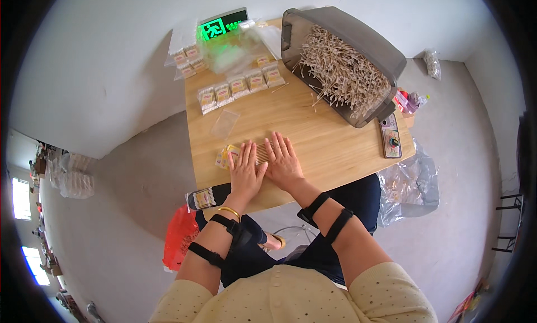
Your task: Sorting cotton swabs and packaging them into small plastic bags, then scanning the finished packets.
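Note:
My left hand (244, 169) and my right hand (284, 163) lie side by side on the wooden table, fingers stretched out and nearly flat. Between them shows a row of thin cotton swabs (262, 153), lined up next to each other and partly hidden under the fingers. Small yellow-and-white cards (226, 154) lie against the left fingertips. A little farther off is a flat clear plastic bag (225, 125). At the near left edge, a filled swab pack (204, 198) rests on a dark object, close to my left wrist.
Several filled packs (239, 87) stand in a row at the back left, before loose clear bags (232, 54) and a lit green sign (221, 25). A tipped grey bin (386, 51) full of loose swabs takes the back right. A phone (390, 137) lies at the right edge.

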Demonstrator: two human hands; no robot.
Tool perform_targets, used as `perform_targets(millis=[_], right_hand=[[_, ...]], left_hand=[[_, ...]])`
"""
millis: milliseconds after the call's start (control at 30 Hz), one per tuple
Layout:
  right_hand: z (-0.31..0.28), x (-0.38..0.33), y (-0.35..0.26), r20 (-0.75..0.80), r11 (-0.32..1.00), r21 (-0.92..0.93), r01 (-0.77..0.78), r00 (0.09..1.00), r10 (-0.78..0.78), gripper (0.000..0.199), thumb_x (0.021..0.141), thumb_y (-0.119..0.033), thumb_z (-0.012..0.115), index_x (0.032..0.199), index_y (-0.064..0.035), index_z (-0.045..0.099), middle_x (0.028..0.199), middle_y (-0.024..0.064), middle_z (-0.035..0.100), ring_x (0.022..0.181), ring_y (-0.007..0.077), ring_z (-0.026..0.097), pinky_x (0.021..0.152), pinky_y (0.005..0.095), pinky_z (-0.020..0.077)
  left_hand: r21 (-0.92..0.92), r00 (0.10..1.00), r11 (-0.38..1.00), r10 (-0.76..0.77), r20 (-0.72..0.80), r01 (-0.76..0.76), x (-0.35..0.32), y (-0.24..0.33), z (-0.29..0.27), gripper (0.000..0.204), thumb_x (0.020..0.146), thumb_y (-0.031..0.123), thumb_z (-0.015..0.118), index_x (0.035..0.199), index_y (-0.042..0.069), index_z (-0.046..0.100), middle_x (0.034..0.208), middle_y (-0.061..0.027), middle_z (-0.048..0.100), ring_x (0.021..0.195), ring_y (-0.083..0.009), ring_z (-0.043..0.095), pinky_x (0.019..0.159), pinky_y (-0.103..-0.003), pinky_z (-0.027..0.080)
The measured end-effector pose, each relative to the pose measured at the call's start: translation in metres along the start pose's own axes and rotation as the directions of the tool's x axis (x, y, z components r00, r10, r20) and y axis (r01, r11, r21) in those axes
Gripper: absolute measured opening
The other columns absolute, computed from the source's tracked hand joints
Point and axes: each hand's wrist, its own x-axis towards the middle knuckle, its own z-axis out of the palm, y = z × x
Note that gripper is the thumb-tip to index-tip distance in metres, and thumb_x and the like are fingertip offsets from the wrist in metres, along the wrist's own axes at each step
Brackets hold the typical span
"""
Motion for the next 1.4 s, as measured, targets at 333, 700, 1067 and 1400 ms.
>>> perform_targets(millis=[333, 700, 1067, 1400], right_hand=[[-0.015, -0.018, 0.017, -0.114, 0.913, 0.407, 0.017, 0.993, 0.032, 0.077, 0.093, -0.038, 0.065, 0.156, -0.0031, 0.038, 0.161, 0.0247, 0.033, 0.154, 0.0379, 0.026, 0.128, 0.0498, 0.0172], [-0.026, -0.046, 0.006, -0.160, 0.945, 0.289, 0.150, 0.981, -0.106, 0.057, 0.089, -0.033, 0.071, 0.143, -0.0200, 0.057, 0.152, 0.0156, 0.044, 0.146, 0.0353, 0.036, 0.126, 0.0525, 0.0236], [-0.026, -0.035, 0.004, -0.177, 0.944, 0.296, 0.145, 0.980, -0.095, 0.056, 0.087, -0.035, 0.073, 0.139, -0.0187, 0.059, 0.148, 0.0170, 0.045, 0.143, 0.0370, 0.039, 0.124, 0.0537, 0.0263], [-0.022, -0.028, 0.003, -0.190, 0.945, 0.287, 0.155, 0.976, -0.103, 0.057, 0.087, -0.036, 0.074, 0.139, -0.0177, 0.059, 0.149, 0.0168, 0.043, 0.144, 0.0363, 0.037, 0.124, 0.0533, 0.0256]], left_hand=[[-0.037, 0.990, 0.999, -0.044, -0.133, 0.039, 0.019, -0.008, -0.015, 0.041, 0.094, 0.012, 0.057, 0.135, 0.008, 0.057, 0.135, -0.0086, 0.055, 0.132, -0.0300, 0.048, 0.127, -0.058, 0.016], [0.010, 0.986, 0.997, -0.074, -0.148, 0.077, 0.008, -0.014, -0.008, 0.053, 0.084, 0.001, 0.062, 0.136, 0.010, 0.053, 0.135, -0.0080, 0.054, 0.136, -0.0280, 0.046, 0.129, -0.056, 0.015], [0.005, 0.988, 0.996, -0.089, -0.125, 0.090, 0.008, -0.016, -0.009, 0.055, 0.085, 0.004, 0.061, 0.139, 0.008, 0.049, 0.138, -0.0081, 0.053, 0.139, -0.0269, 0.044, 0.129, -0.056, 0.014], [-0.015, 0.986, 0.995, -0.099, -0.135, 0.098, 0.009, -0.018, -0.005, 0.056, 0.084, 0.006, 0.063, 0.138, 0.007, 0.049, 0.137, -0.0081, 0.054, 0.138, -0.0265, 0.044, 0.129, -0.055, 0.014]])
